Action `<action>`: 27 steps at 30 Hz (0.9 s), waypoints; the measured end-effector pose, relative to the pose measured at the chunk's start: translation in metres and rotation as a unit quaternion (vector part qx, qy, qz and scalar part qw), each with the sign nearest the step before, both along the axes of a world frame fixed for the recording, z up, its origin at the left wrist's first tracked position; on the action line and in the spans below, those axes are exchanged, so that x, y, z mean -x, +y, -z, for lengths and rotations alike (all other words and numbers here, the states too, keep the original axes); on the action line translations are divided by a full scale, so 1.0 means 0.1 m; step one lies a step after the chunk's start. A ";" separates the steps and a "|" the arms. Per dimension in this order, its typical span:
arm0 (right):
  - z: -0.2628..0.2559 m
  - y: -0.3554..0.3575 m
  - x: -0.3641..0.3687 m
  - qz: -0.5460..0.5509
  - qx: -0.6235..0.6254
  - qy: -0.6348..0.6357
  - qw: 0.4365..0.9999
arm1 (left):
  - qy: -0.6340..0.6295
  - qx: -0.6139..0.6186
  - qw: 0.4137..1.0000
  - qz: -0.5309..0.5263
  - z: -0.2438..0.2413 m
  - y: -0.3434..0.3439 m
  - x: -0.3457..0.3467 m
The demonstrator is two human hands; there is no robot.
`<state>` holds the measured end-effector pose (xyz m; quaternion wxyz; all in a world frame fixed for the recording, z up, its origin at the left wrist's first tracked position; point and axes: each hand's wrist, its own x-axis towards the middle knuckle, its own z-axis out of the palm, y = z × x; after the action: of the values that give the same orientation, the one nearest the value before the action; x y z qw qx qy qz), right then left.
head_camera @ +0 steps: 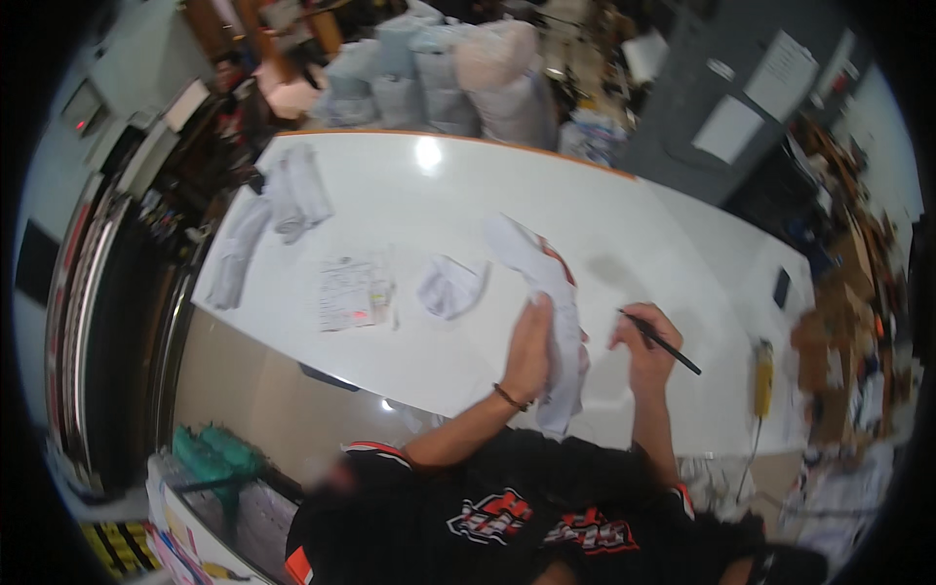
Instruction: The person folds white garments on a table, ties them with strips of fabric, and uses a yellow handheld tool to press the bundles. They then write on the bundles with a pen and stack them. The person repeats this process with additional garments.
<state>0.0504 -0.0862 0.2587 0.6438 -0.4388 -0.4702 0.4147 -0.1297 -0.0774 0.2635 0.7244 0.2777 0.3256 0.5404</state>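
Observation:
My left hand (531, 342) holds a long white bundle (561, 344), which looks like folded fabric. It stands tilted over the table near my chest, with a red patch on its upper right edge. Some fingers are hidden behind the bundle. Between the fingers of my right hand (651, 338) is a black pen (669, 345), just right of the bundle and apart from it. A small crumpled white cloth (450, 287) lies on the white table (409, 205) left of the bundle. Further left are paper sheets (349, 294) bearing handwriting.
Rolled white fabric (296, 191) lies at the table's left end. A yellow cutter-like tool (763, 376) with a cord and a dark phone-like object (782, 287) rest at the right. Stuffed sacks (431, 80) stand behind the far edge. A person sits at upper left.

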 end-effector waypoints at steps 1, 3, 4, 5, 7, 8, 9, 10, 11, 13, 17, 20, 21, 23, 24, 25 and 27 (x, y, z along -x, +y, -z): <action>0.19 0.11 -0.12 0.029 0.036 -0.011 0.999 | 0.015 -0.007 1.000 0.002 0.00 0.05 0.03; 0.72 0.25 -0.39 0.041 0.119 -0.005 0.992 | 0.033 -0.012 0.999 0.012 0.08 0.12 0.07; 1.01 0.30 -0.50 0.063 0.181 -0.075 0.979 | 0.036 -0.003 0.999 0.008 0.09 0.14 0.10; 1.30 0.29 -0.66 0.036 0.236 -0.130 0.962 | 0.039 0.006 0.999 0.005 0.13 0.17 0.12; 1.77 0.18 -0.92 0.001 0.338 -0.210 0.917 | 0.041 0.033 0.999 -0.003 0.28 0.21 0.17; 1.95 0.11 -1.06 -0.005 0.384 -0.239 0.892 | 0.056 0.049 0.997 -0.001 0.39 0.23 0.19; 2.12 0.03 -1.23 -0.012 0.403 -0.256 0.879 | 0.068 0.067 0.995 0.001 0.50 0.26 0.20; 2.25 -0.08 -1.41 -0.016 0.423 -0.270 0.864 | 0.082 0.085 0.993 0.008 0.58 0.25 0.18; 2.23 -0.13 -1.52 -0.008 0.421 -0.284 0.861 | 0.083 0.103 0.991 0.015 0.61 0.22 0.19; 2.30 -0.27 -1.85 0.026 0.430 -0.302 0.851 | 0.090 0.136 0.985 0.047 0.64 0.20 0.21; 2.65 -0.45 -2.89 0.159 0.411 -0.364 0.820 | 0.138 0.120 0.983 0.026 1.14 0.30 -0.06; 2.96 -0.73 -3.70 0.271 0.375 -0.527 0.713 | 0.116 0.105 0.986 0.051 1.25 0.30 -0.29; 3.10 -0.92 -3.73 0.391 0.330 -0.563 0.650 | 0.081 0.137 0.982 0.100 1.17 0.30 -0.24; 3.27 -0.82 -3.53 0.444 0.230 -0.598 0.627 | 0.050 0.174 0.977 0.117 1.38 0.35 -0.21; 2.94 -0.45 -2.90 0.406 0.172 -0.511 0.738 | 0.041 0.201 0.975 0.083 1.36 0.33 -0.12; 2.78 -0.34 -2.56 0.353 0.201 -0.364 0.838 | 0.056 0.187 0.979 0.061 1.25 0.31 -0.21; 2.59 -0.15 -1.95 0.106 0.291 -0.157 0.938 | 0.049 0.181 0.981 0.057 1.27 0.32 -0.27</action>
<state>0.2451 -0.1012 -0.0002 0.4463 -0.7138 -0.3750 0.3882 -0.1024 -0.0455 0.1365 0.7758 0.1864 0.4361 0.4162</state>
